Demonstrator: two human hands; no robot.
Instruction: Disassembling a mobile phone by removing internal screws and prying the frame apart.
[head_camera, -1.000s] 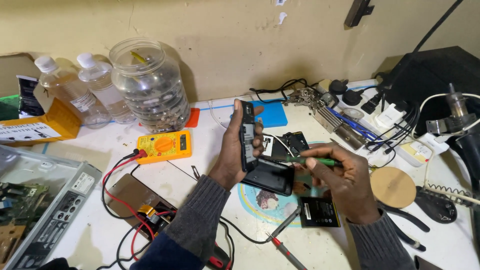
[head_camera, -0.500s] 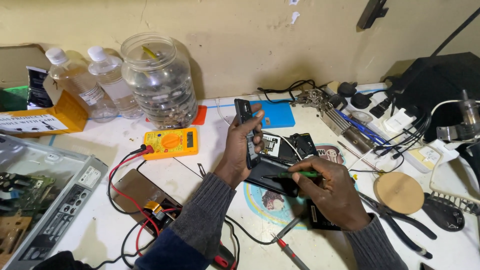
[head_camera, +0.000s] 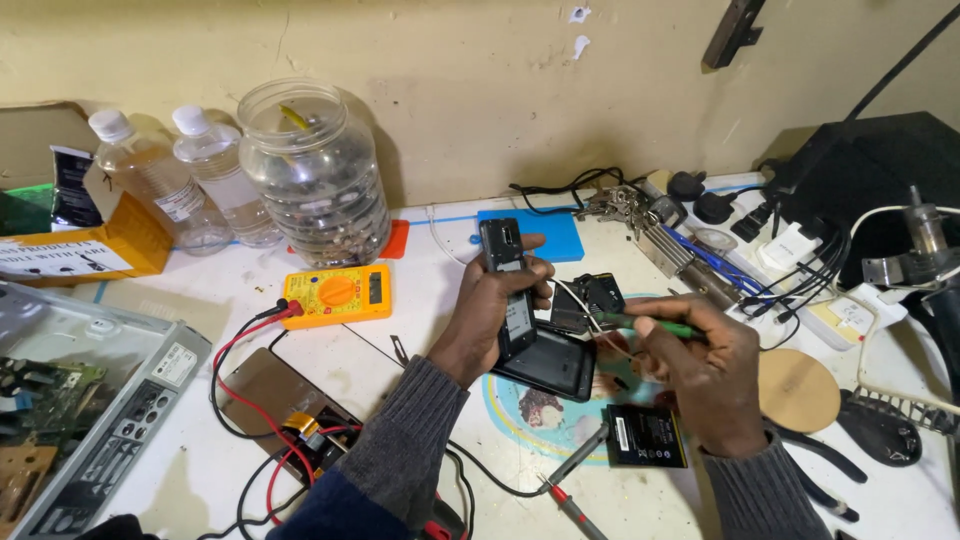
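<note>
Black phone (head_camera: 508, 290) clamped upright in left hand (head_camera: 490, 315); right hand (head_camera: 700, 370) fingers pinch green tool (head_camera: 660, 326), tip possibly touching phone edge.

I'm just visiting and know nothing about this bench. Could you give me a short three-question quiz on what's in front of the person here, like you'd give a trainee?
1. True or false: the left hand holds the opened phone up off the table.
2. Which does the right hand grip? A) a green-handled tool B) the yellow multimeter C) a clear bottle
3. Fill in: the loose black battery lies just in front of the ____ hand.

Key: 1 true; 2 A; 3 right.
</note>
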